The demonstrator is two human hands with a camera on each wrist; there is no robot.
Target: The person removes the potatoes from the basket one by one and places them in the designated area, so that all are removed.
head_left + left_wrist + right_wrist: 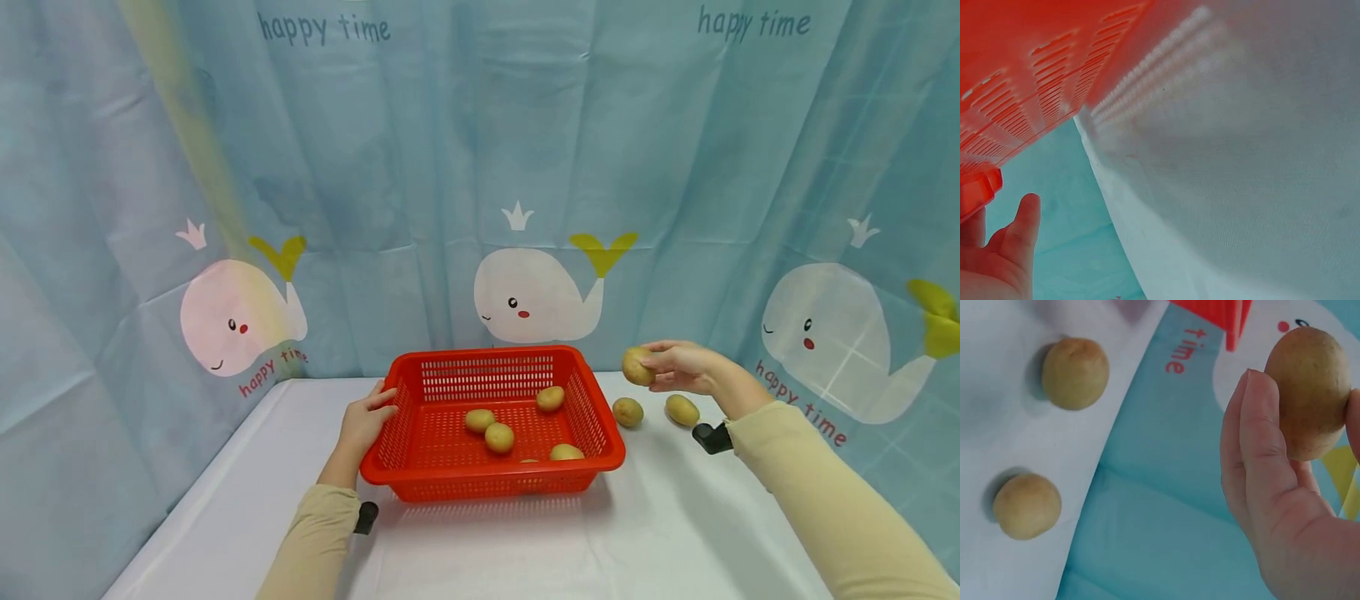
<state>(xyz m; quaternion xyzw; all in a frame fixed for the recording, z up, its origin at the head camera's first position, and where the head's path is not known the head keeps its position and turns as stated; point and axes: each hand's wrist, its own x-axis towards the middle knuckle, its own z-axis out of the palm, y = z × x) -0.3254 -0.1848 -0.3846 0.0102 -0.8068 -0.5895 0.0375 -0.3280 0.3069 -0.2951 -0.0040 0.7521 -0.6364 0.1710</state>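
In the head view, a red plastic basket with slotted sides stands on the white-covered table, with several potatoes inside. My left hand is at the basket's left rim, its fingers loosely extended over the edge. The left wrist view shows that hand low in the corner, one finger straight and clear of the rim. To the right of the basket, my right hand pinches a potato between thumb and fingers, raised above the table. Below it, two more potatoes, one nearer the basket and one farther right, lie on the cloth.
A light blue curtain printed with whales hangs behind the table and along both sides. The white tablecloth extends in front of the basket. The basket's front wall partly hides the nearest potatoes inside.
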